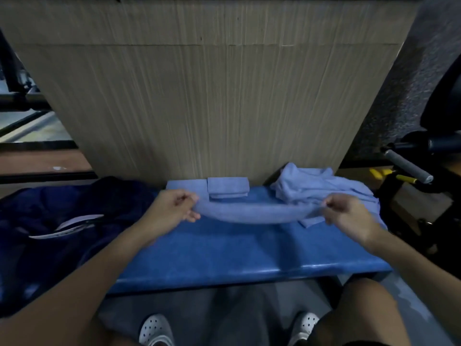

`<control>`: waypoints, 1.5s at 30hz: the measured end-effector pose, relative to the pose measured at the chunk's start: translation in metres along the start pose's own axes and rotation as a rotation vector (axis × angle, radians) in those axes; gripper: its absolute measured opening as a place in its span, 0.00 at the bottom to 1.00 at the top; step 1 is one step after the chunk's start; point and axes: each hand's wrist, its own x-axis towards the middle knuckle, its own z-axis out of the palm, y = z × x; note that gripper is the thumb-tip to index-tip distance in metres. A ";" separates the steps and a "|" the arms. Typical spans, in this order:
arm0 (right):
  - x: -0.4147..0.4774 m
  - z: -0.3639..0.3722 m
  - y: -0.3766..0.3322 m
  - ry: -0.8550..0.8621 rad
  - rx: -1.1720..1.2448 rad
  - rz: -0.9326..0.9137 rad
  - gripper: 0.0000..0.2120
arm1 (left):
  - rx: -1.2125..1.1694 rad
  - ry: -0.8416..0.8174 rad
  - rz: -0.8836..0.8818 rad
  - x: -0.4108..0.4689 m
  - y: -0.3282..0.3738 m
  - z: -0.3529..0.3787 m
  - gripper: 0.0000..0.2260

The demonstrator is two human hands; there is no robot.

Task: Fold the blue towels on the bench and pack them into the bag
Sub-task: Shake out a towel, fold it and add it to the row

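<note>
A light blue towel is stretched and sagging between my two hands above the blue bench. My left hand pinches its left end, and my right hand pinches its right end. A folded blue towel lies at the back of the bench, partly on another flat one. A crumpled pile of blue towels sits at the back right. The dark navy bag lies open on the left end of the bench.
A tall wood-grain panel stands directly behind the bench. Black gym equipment with a grey handle and yellow parts stands at the right. Metal bars run at the left. My white shoes are below the bench's front edge.
</note>
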 end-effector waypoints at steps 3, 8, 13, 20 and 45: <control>-0.020 0.018 0.038 -0.151 -0.043 0.101 0.10 | 0.114 -0.115 -0.140 -0.013 -0.039 0.011 0.12; -0.034 0.031 0.067 -0.222 -0.078 0.140 0.11 | 0.220 -0.227 -0.221 -0.016 -0.083 0.015 0.11; -0.029 0.039 0.081 -0.284 -0.180 0.120 0.16 | 0.483 -0.280 -0.035 -0.003 -0.104 0.017 0.10; -0.013 0.081 0.088 -0.329 -0.250 0.093 0.14 | 0.761 -0.395 0.141 0.021 -0.136 0.051 0.17; 0.047 0.118 0.122 -0.059 -0.661 -0.050 0.13 | 0.906 -0.161 0.203 0.082 -0.156 0.063 0.16</control>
